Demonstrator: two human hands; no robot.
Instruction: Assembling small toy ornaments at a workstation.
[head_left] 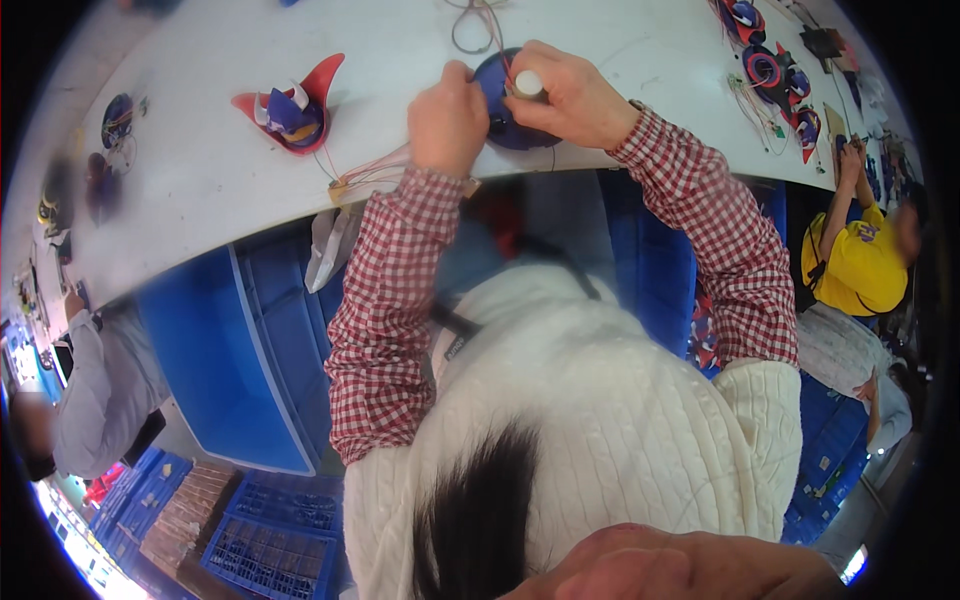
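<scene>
A dark blue round part (517, 134) sits on the white table in front of me, with wires running from its far side. My left hand (447, 120) is closed at its left edge, the thumb pressed near the rim. Over the part's right side, my right hand (575, 98) is curled around a small tool with a white round end (529, 84). My fingers hide the rest of that tool, so its kind is unclear. Thin red and pale wires (385, 170) trail beside my left wrist.
Left on the white table (200, 165) stands a red, purple and white horned figure (292, 115). More such figures (797, 85) and wires lie at the right. A blue bin (215, 355) is below the table edge. A person in yellow (862, 262) works at right, another in grey (110, 385) at left.
</scene>
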